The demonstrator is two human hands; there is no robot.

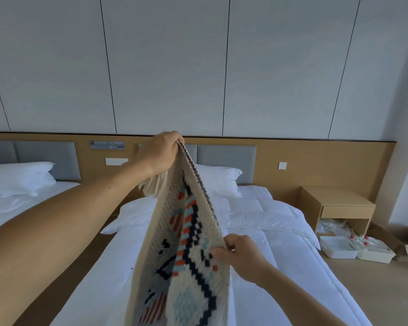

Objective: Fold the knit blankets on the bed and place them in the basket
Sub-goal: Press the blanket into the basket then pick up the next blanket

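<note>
The knit blanket point(189, 243) was up in the air, lifted clear of the bed point(280, 255) and doubled over on itself; its cream ground with navy, orange and pale-blue pattern ran as a narrow wedge from the centre of the view down to 6 o'clock; a cream fringe point(151, 187) spilled out just under the upper grip. The left hand point(160, 154) was at the top, near the centre, fingers curled over and clamped on the blanket's upper corner, the arm stretched in from 8 o'clock; the right hand point(240, 255) sat lower, at about 5 o'clock, pinching the blanket's right edge between thumb and fingers. Beneath it all lay the white bedding, with a white pillow point(219, 175) at the head, just past the blanket toward 1 o'clock; a second bed point(17, 201) showed at 9 o'clock. Out at 3 o'clock stood a wooden nightstand point(339, 201); white tubs point(339, 249) sat on the floor beside it at 4 o'clock; the wooden headboard point(316, 165) ran across behind, pale wall panels point(174, 67) filling 12 o'clock.
</note>
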